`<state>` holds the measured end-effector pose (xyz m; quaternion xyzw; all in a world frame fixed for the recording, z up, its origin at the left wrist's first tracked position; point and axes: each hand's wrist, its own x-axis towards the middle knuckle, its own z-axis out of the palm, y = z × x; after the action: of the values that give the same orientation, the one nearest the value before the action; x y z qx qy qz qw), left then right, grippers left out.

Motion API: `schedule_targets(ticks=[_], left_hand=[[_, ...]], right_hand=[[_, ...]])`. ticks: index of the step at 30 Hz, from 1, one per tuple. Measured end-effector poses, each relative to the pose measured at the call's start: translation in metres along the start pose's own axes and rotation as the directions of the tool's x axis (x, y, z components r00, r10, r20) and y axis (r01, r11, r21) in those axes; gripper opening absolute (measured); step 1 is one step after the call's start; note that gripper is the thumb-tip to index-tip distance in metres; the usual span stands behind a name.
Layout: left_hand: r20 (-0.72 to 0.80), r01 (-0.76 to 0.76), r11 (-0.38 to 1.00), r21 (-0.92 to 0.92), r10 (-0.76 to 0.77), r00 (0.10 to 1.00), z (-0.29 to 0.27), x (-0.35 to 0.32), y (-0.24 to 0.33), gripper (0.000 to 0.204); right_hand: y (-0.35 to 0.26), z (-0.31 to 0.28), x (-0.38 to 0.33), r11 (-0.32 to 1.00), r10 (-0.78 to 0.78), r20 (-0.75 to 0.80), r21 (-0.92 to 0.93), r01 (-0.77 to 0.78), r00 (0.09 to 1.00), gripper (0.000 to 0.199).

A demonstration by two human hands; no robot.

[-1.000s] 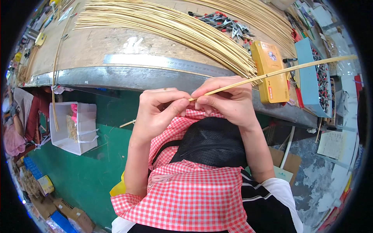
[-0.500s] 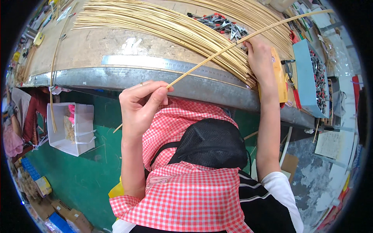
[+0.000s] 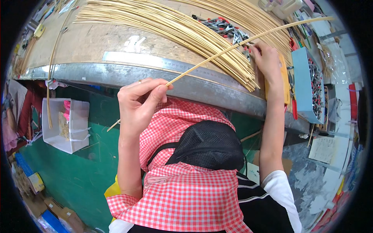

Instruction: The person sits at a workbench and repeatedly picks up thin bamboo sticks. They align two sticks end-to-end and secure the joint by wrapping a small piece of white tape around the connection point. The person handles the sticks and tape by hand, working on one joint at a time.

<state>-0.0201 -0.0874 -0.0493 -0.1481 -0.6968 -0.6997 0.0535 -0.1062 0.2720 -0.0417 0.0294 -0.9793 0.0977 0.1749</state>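
- Left hand [image 3: 142, 101], ten o'clock, is pinching a stick [image 3: 211, 59], likely steadying it while it's slanting toward two o'clock.
- Right hand [image 3: 268, 62], two o'clock, is curling beside clips [image 3: 225, 29]; grip unclear.

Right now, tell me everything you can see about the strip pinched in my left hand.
The strip is a single long, slender, pale yellow piece, bamboo by its look, plain along its visible length. It appears gently bowed, though the lens bends straight lines. Your left hand pinches its near end between thumb and forefinger; from there it slants up to the right, passing in view across a bundle of similar strips. Your right hand is beside it; whether it touches is unclear.
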Motion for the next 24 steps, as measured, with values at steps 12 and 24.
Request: schedule_targets(ticks=[12,24], left_hand=[[0.006,-0.052,0.982,0.182,0.052,0.999,0.011,0.001,0.002,0.008],[0.026,-0.217,0.929,0.300,0.219,0.975,0.025,-0.004,0.005,0.007]], right_hand=[[0.000,0.007,-0.016,0.992,-0.097,-0.187,-0.092,0.080,0.978,0.020],[-0.155,-0.023,-0.106,0.226,-0.078,0.257,0.945,-0.234,0.963,0.021]])
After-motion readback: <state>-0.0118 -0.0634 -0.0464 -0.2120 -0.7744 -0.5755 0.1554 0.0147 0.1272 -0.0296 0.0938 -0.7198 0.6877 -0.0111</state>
